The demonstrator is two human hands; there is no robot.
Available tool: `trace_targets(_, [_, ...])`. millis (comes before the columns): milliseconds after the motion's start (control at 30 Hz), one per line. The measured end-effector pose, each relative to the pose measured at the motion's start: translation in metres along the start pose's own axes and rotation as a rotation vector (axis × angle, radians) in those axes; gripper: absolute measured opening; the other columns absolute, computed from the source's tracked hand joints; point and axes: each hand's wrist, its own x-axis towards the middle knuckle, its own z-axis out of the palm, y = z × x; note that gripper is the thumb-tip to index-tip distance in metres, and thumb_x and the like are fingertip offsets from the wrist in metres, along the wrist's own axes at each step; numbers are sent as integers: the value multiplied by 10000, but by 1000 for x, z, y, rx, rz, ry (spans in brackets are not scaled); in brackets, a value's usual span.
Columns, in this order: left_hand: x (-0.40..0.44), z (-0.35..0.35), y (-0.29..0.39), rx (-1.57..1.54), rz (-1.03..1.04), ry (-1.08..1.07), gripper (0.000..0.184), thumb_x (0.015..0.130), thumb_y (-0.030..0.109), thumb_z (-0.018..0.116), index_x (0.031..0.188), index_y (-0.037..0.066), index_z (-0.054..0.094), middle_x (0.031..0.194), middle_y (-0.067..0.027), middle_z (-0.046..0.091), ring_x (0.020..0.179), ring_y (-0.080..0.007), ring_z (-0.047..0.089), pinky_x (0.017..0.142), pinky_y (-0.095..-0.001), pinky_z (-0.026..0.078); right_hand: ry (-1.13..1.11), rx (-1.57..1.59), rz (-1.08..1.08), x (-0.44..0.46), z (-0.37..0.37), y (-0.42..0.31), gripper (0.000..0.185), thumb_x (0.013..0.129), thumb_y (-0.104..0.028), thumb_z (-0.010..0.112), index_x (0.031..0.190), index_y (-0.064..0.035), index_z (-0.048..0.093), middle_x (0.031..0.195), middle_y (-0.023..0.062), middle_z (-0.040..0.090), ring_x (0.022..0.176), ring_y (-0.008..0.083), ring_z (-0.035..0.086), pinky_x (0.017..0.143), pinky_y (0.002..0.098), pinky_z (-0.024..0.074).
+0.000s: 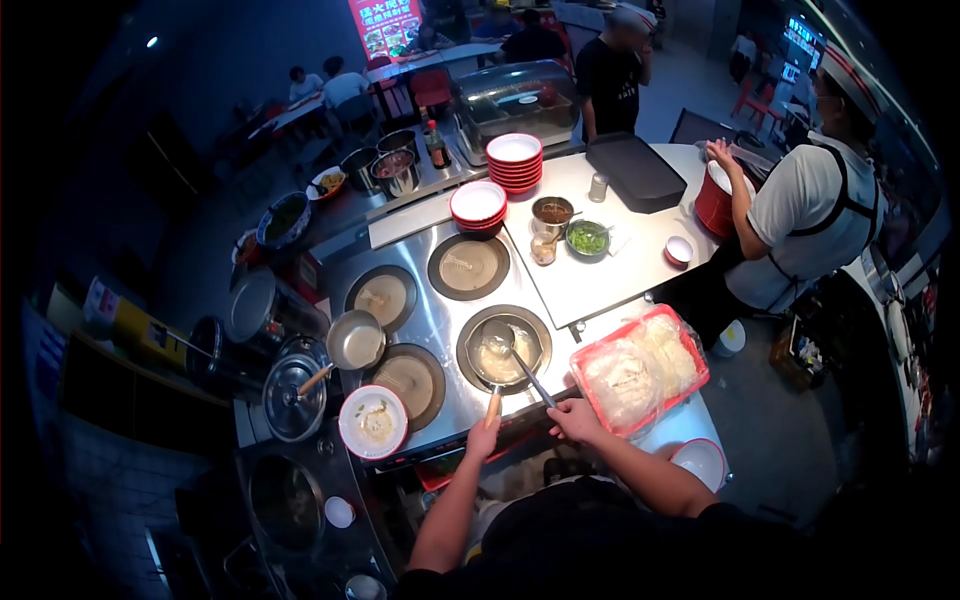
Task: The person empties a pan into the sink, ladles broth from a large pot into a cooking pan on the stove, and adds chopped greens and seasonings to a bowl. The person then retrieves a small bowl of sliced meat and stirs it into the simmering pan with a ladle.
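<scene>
My left hand (483,438) is closed around the wooden handle of a saucepan (531,370), which sits on the front right burner of the steel cooktop (455,408). Pale, cloudy liquid fills the pan. My right hand (574,420) grips the dark handle of a ladle (530,374), whose bowl dips into that liquid. To the right of my right hand lies a red tray (703,377) holding pale noodles or dough under clear plastic. A second saucepan (356,340) with a wooden handle rests at the left, above a red-rimmed white bowl (347,425) with food remains.
Stacked red-and-white bowls (514,150) stand behind the burners. On the white counter (640,240) are a bowl of chopped greens (588,238), a sauce pot (552,212) and a black tray (637,172). A co-worker (815,210) stands at the right. Large pots (270,310) line the left.
</scene>
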Motion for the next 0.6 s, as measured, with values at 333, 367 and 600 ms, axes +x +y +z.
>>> trace_targets(333, [-3, -13, -15, 166, 58, 40, 455, 965, 462, 607, 862, 19, 636, 681, -75, 600, 580, -203, 566, 544, -354, 445, 382, -570, -607, -9, -15, 22, 178, 856, -122, 693, 937, 12, 608, 867, 187, 625, 821, 368, 628, 723, 457, 506])
trace_targets(367, [-3, -15, -13, 190, 27, 29, 483, 955, 478, 603, 882, 3, 657, 729, -127, 638, 669, -269, 615, 630, -393, 472, 397, -573, -611, -11, -14, 21, 184, 849, -124, 695, 938, 8, 604, 909, 197, 619, 875, 391, 616, 758, 469, 501])
trace_targets(600, [-3, -28, -1, 232, -12, -52, 523, 952, 500, 593, 949, -17, 677, 827, -184, 692, 795, -328, 671, 750, -424, 502, 438, -698, -573, -20, -1, 25, 227, 865, -152, 696, 1004, -13, 583, 1091, 149, 580, 929, 379, 620, 782, 475, 517])
